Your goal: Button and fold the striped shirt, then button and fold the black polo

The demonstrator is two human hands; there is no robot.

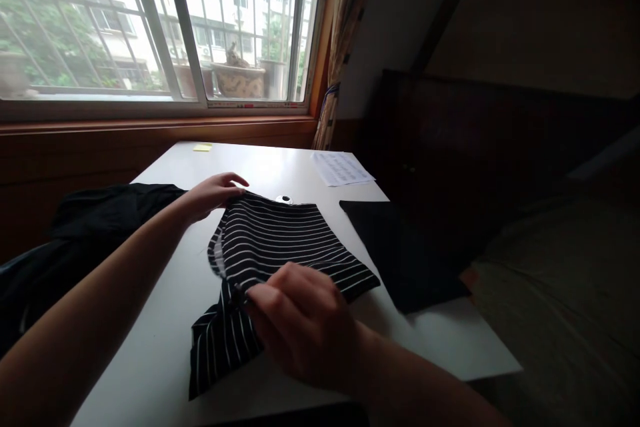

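A black garment with thin white stripes (280, 233) lies partly lifted over the white table. My left hand (215, 195) pinches its far left corner, with the index finger stretched out above. My right hand (305, 320) is closed on the near edge of the same cloth, holding it up off the table. Between the hands the left edge hangs in a curve and shows a paler inner side. A striped flap drops toward the front left. What the right fingertips grip exactly is partly hidden by the hand.
Dark folded cloth (400, 253) lies at the table's right edge, and a heap of black clothing (110, 213) at the left. Printed sheets (343, 168) and a yellow note (203, 147) rest at the back of the white table (150, 340). A round cable hole (285, 199) sits beyond the garment.
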